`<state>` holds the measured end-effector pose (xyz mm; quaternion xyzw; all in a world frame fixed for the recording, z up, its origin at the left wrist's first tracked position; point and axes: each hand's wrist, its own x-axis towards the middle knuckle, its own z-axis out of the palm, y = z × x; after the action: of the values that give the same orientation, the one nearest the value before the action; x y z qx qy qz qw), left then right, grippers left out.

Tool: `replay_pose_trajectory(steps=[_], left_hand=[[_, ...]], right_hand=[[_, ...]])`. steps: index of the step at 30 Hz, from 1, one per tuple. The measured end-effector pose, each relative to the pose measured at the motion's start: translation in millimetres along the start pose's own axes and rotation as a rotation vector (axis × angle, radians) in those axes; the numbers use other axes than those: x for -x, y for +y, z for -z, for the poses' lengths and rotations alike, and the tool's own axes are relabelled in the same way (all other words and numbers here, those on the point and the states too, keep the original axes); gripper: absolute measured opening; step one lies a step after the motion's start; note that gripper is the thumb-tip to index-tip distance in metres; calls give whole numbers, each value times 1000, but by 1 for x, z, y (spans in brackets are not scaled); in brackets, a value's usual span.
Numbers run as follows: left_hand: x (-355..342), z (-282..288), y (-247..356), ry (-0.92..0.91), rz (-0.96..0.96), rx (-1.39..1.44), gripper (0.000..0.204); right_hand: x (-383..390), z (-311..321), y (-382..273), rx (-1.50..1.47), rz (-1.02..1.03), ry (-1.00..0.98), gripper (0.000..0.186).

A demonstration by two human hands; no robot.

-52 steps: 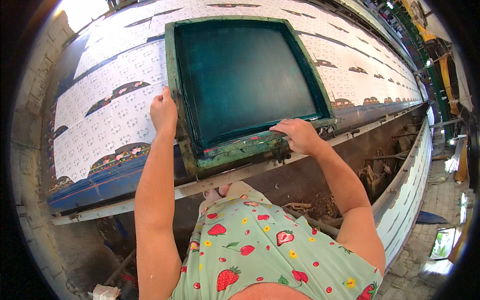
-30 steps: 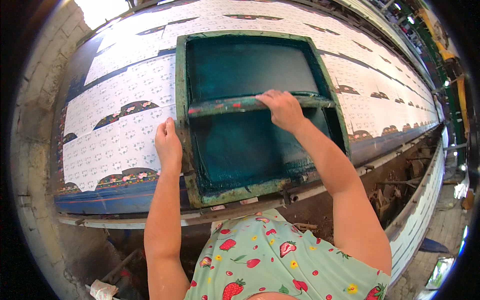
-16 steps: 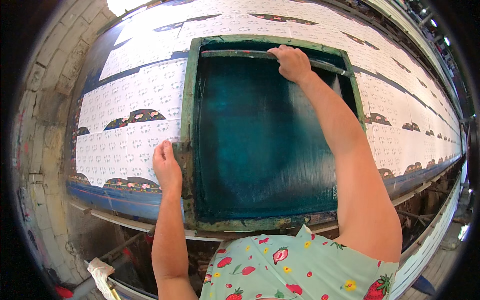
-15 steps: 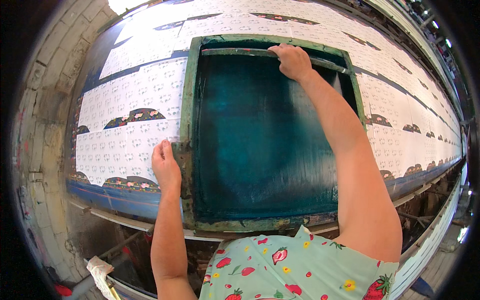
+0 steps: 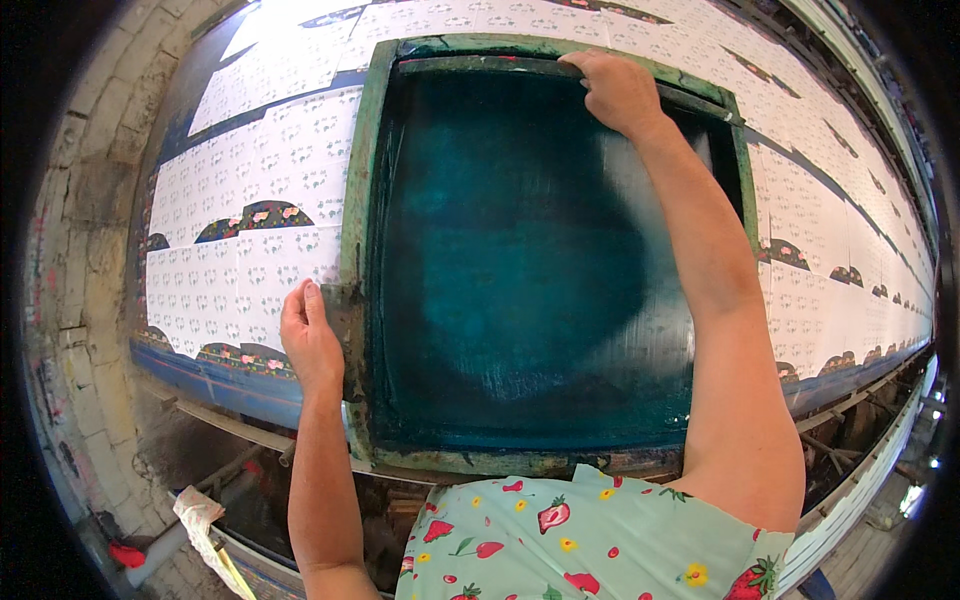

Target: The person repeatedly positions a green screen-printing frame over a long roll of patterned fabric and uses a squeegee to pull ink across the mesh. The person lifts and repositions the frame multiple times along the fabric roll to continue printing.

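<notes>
**Squeegee at the far end of the printing screen**

The squeegee (image 5: 560, 68) lies across the far edge of the teal mesh inside the green-framed printing screen (image 5: 355, 200), which rests flat on the patterned white cloth (image 5: 250, 190) covering the long bench (image 5: 230, 385). My right hand (image 5: 618, 90) has its grip closed over the squeegee bar. My left hand (image 5: 310, 345) presses open-palmed against the frame's near-left side, fingers wrapping nothing. My worry: if that left hand slackens, I'd expect the frame to slide and smear the flower pattern. Uneven pressure from one hand on the bar could leave streaks.
</notes>
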<state>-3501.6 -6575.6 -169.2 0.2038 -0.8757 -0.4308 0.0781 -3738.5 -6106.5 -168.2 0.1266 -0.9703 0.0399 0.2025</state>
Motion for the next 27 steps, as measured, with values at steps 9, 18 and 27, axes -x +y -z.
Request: replay_pose_trajectory(steps=[9,18,27], left_hand=[[-2,-1,-6,-7,-35,15,49],[-7,-1,-7,-15,-129,10,56],[-8,2,-9,-78,-151,60,64]], right_hand=[[-15,11,16,-1,54,-202,48],[55,71,-41,-98,62,-440,52],[200,137,-137,-176,49,-472,41]])
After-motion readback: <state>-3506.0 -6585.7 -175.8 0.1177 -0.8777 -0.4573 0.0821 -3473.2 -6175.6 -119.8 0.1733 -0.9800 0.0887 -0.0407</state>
